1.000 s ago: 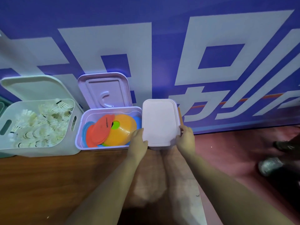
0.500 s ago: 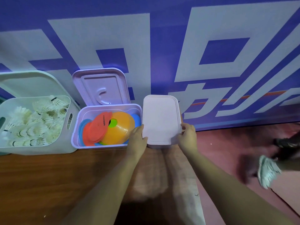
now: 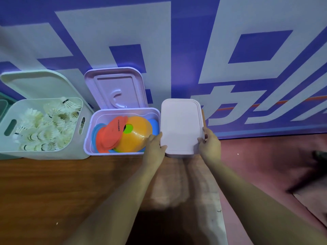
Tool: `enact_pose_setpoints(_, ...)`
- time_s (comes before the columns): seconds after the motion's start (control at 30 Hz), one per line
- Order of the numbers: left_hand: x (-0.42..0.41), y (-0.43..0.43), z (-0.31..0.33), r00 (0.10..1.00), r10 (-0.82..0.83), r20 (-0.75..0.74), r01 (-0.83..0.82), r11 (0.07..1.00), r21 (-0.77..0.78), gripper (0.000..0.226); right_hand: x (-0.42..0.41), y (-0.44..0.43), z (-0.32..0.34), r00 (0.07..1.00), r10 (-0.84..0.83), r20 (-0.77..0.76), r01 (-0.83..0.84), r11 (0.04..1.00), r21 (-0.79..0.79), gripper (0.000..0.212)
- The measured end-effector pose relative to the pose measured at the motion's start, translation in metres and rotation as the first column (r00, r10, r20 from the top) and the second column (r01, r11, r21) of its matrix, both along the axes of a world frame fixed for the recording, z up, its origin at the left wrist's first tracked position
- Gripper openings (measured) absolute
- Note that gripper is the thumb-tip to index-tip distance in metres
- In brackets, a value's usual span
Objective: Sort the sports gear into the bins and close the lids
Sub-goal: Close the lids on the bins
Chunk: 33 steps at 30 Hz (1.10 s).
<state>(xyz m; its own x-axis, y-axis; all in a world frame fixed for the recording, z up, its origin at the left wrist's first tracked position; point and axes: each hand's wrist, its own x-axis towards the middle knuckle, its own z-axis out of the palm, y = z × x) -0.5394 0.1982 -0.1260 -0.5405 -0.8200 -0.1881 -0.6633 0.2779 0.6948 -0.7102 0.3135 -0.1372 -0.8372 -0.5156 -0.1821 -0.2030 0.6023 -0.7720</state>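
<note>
Three bins stand in a row on a wooden table [image 3: 53,188] against the wall. The pink bin [image 3: 180,126] on the right has its lid shut. My left hand [image 3: 155,147] grips its near left corner and my right hand [image 3: 209,144] grips its near right edge. The lilac bin [image 3: 99,152] in the middle is open, lid [image 3: 115,89] tilted back, with orange, red, blue and green flat cones [image 3: 123,135] inside. The pale green bin [image 3: 10,152] at the left is open too and holds several white shuttlecocks [image 3: 44,128].
A blue and white banner wall [image 3: 177,41] rises right behind the bins. The table ends just right of the pink bin, with reddish floor [image 3: 256,156] beyond. A dark blurred shape [image 3: 320,156] shows at the right edge.
Both hands stay on the closed pink bin. The view has shifted slightly. The person's feet on the floor at the right have moved almost out of sight.
</note>
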Motion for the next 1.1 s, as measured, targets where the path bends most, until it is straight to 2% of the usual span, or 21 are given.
enact_pose_setpoints(0.07,0.0,0.001,-0.001,1.0,-0.005,-0.001,0.005,1.0,-0.012,0.056,0.0,0.0,-0.002,0.998,0.026,-0.055,-0.025,1.0,0.017,0.045)
enact_pose_setpoints(0.27,-0.004,0.002,-0.006,0.999,-0.027,0.039,0.029,0.998,-0.053,0.053,0.003,0.001,-0.005,0.987,0.068,-0.143,-0.064,0.997,0.035,0.026)
enact_pose_setpoints(0.4,-0.004,-0.001,-0.003,0.982,-0.104,0.155,0.12,0.989,-0.092,0.056,0.007,0.005,-0.005,0.993,0.106,-0.057,-0.106,0.994,0.015,0.034)
enact_pose_setpoints(0.5,0.002,-0.004,0.007,0.98,-0.137,0.145,0.144,0.989,-0.036,0.06,0.008,0.006,0.008,0.985,0.135,-0.103,-0.123,0.986,0.113,0.045)
enact_pose_setpoints(0.57,0.008,-0.01,0.019,0.989,-0.113,0.096,0.114,0.993,-0.007,0.058,0.009,0.002,0.02,0.97,0.143,-0.198,-0.104,0.975,0.198,0.051)
enact_pose_setpoints(0.7,0.027,-0.044,0.053,1.0,-0.027,-0.003,0.027,0.996,-0.081,0.044,0.02,-0.03,0.051,0.938,0.211,-0.273,-0.162,0.968,0.191,0.05)
enact_pose_setpoints(0.9,0.079,-0.115,0.082,0.991,0.13,-0.034,-0.134,0.974,-0.18,0.022,0.06,-0.096,0.08,0.894,0.367,-0.256,-0.321,0.925,0.203,0.055)
enact_pose_setpoints(1.0,0.102,-0.145,0.078,0.99,0.143,-0.022,-0.144,0.972,-0.185,0.023,0.085,-0.128,0.08,0.874,0.435,-0.216,-0.402,0.898,0.179,0.057)
enact_pose_setpoints(1.1,0.114,-0.176,0.08,0.982,0.189,-0.003,-0.186,0.967,-0.176,0.035,0.091,-0.166,0.088,0.889,0.41,-0.206,-0.395,0.912,0.109,0.054)
